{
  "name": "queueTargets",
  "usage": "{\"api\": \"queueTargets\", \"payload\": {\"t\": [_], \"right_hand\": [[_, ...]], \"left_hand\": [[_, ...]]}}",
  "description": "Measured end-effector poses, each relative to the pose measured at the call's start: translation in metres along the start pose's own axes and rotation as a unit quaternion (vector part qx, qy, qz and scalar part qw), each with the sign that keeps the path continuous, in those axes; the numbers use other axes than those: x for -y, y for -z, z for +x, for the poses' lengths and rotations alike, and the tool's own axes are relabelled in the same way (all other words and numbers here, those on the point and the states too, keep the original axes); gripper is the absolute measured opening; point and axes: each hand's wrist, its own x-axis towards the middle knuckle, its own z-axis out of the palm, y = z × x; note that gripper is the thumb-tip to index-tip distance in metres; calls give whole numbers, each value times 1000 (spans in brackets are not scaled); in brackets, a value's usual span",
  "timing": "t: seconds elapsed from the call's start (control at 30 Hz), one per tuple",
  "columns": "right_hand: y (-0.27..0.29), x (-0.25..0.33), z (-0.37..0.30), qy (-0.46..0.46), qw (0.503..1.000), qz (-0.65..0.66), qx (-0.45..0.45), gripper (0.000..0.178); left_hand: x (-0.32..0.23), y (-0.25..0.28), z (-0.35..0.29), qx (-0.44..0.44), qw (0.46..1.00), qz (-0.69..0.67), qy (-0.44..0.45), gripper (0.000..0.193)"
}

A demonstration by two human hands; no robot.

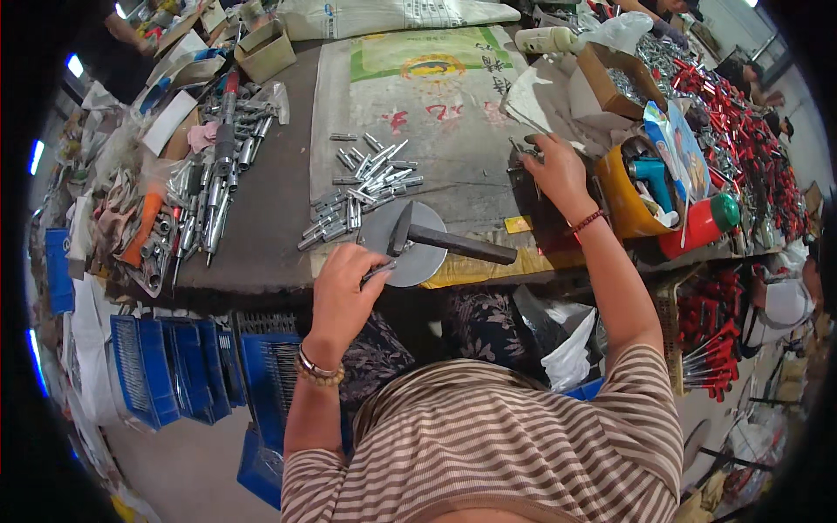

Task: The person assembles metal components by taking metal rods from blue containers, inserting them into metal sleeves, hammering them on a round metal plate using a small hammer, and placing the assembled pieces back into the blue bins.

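My left hand (342, 292) is closed at the near edge of the table, beside a round grey metal disc (410, 277). Between its thumb and fingers is a small dark metal piece (380, 272), largely hidden. A hammer (458, 244) lies across the disc, its dark handle pointing right. Farther right, my right hand (558, 170) reaches out over the table with its fingertips drawn together. Small metal bits show at those fingertips, too small to name. Just beyond the disc, several shiny metal tubes (379, 174) lie in a loose pile on a printed sack (418, 113).
Sockets and rod-like tools (222, 166) crowd the left side. On the right stand a yellow tub (632, 196), a red bottle with a green cap (706, 225), a cardboard box (619, 78) and heaped red-handled tools (741, 148). Blue bins (174, 370) sit below. Other people work at the far edges.
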Motion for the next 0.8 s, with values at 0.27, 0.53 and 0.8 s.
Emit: {"api": "queueTargets", "payload": {"t": [0.27, 0.53, 0.8], "right_hand": [[5, 17, 4, -37, 988, -7, 153, 28], [11, 33, -10, 37, 996, -3, 84, 38], [37, 75, -33, 75, 989, 124, 27, 31]], "left_hand": [[0, -3, -3, -16, 1000, -10, 5, 15], [5, -5, -4, -29, 1000, 3, 0, 16], [5, -7, -7, -44, 999, 7, -12, 16]]}}
